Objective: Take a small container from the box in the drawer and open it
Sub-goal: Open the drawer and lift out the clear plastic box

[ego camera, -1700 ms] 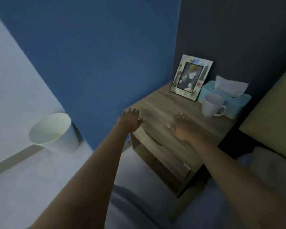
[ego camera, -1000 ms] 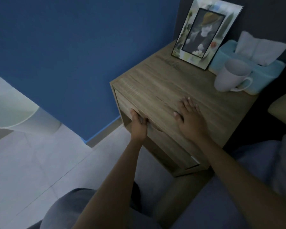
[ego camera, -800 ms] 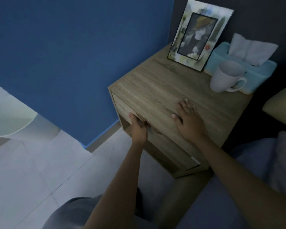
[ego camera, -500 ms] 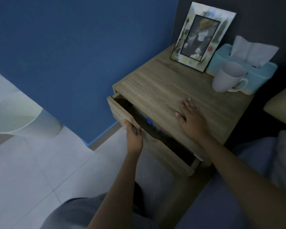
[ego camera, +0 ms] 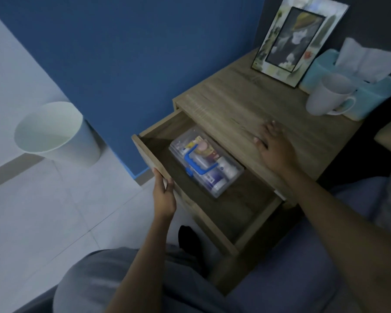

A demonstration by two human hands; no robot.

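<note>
The wooden nightstand's drawer (ego camera: 215,213) stands pulled far out. Inside it lies a clear plastic box (ego camera: 229,177) with a blue handle (ego camera: 195,162) on its shut lid; several small containers show through the plastic. My left hand (ego camera: 164,193) grips the top edge of the drawer front (ego camera: 148,152), fingers curled over it. My right hand (ego camera: 272,147) lies flat, fingers spread, on the nightstand top (ego camera: 230,107), just right of the box. Neither hand touches the box.
On the nightstand's back stand a picture frame (ego camera: 296,37), a white mug (ego camera: 327,96) and a teal tissue box (ego camera: 370,86). A white waste bin (ego camera: 57,132) sits on the tiled floor by the blue wall. My knees and the bed are below.
My left hand has pulled the drawer from barely ajar to wide open, bringing the clear box into sight. My right hand has stayed flat on the top.
</note>
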